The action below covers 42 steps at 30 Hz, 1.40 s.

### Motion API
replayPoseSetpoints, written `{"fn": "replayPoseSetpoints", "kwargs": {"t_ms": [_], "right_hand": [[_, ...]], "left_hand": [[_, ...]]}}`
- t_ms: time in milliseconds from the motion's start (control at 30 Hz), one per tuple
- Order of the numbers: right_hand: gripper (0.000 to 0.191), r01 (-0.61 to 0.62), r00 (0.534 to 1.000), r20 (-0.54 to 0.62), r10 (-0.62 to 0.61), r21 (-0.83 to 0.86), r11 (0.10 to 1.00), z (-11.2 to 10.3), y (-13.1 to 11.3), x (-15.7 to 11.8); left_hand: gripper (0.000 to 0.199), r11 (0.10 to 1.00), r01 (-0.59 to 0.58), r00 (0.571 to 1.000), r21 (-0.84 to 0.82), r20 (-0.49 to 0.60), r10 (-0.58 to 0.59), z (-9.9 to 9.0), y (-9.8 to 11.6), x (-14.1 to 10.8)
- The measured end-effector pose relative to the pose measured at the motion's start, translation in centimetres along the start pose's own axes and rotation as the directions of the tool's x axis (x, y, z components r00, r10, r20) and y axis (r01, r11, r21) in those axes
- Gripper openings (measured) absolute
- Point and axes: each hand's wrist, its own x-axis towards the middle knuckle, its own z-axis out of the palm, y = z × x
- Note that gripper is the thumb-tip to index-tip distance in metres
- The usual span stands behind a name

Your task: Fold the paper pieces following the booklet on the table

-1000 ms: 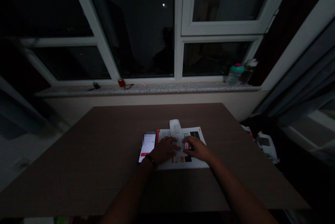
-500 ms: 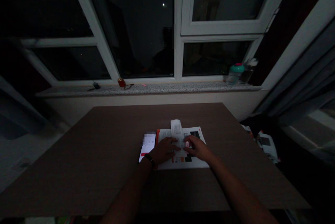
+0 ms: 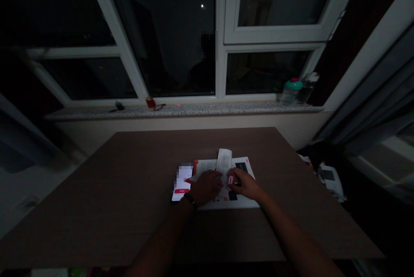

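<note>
Printed sheets (image 3: 242,201) lie on the table, bearing dark pictures and orange edges. On top of them a white page (image 3: 224,160) is curled over, its far end standing past the sheets' back edge. My left hand (image 3: 207,187) rests palm down on the page, fingers stretched out to the right. An orange-edged corner of paper sticks out behind it, over the phone. Beside it, my right hand (image 3: 244,183) pinches a small pink-and-white object (image 3: 230,180) against the paper; its exact kind is too dark to tell.
A lit phone (image 3: 183,184) lies left of the sheets on the brown table (image 3: 129,199). Behind the table runs a stone windowsill (image 3: 200,108) with a red jar (image 3: 150,102), a teal-lidded bottle (image 3: 291,91) and a clear bottle (image 3: 308,87). More papers (image 3: 331,182) lie off the right side.
The curled page has shifted and turned to the right, and an orange-edged corner has lifted over the phone. My left hand has moved slightly right, fingers closer together. My right hand has barely moved.
</note>
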Motion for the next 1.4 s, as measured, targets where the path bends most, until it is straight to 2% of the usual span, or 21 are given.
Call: {"fn": "replayPoseSetpoints", "kwargs": {"t_ms": [167, 433, 733, 933, 1100, 1167, 1400], "right_hand": [[0.03, 0.003, 1.0, -0.02, -0.004, -0.037, 0.999, 0.0, 0.2, 0.2], [0.027, -0.14, 0.982, -0.136, 0.128, -0.086, 0.986, 0.2, 1.5, 1.1], [0.023, -0.189, 0.951, -0.271, 0.149, -0.128, 0.974, 0.6, 1.9, 1.7], [0.025, -0.182, 0.944, -0.293, 0.15, -0.084, 0.98, 0.7, 2.0, 1.3], [0.027, -0.146, 0.951, -0.279, 0.134, -0.02, 0.989, 0.5, 1.9, 0.9], [0.029, -0.143, 0.951, -0.277, 0.14, 0.007, 0.99, 0.5, 2.0, 0.8], [0.028, -0.155, 0.948, -0.276, 0.16, 0.041, 0.987, 0.4, 2.2, 0.7]], "left_hand": [[0.017, 1.0, 0.005, 1.0, 0.014, 0.008, -0.005, 0.0, 0.4, 0.1], [0.015, 1.0, -0.001, 0.999, 0.003, 0.033, 0.001, -0.4, 0.4, 0.3], [0.016, 1.0, -0.007, 0.999, 0.016, 0.047, 0.006, -0.7, 0.7, 0.4], [0.015, 1.0, -0.011, 0.999, 0.02, 0.047, 0.01, -0.4, 0.3, 0.2], [0.039, 0.998, -0.031, 0.998, 0.056, 0.049, 0.028, -0.2, 0.4, 0.0], [0.042, 0.996, -0.035, 0.998, 0.081, 0.05, 0.031, -0.2, 0.4, 0.0], [0.025, 0.998, -0.015, 0.999, 0.061, 0.035, 0.013, -0.2, 0.3, 0.2]]}}
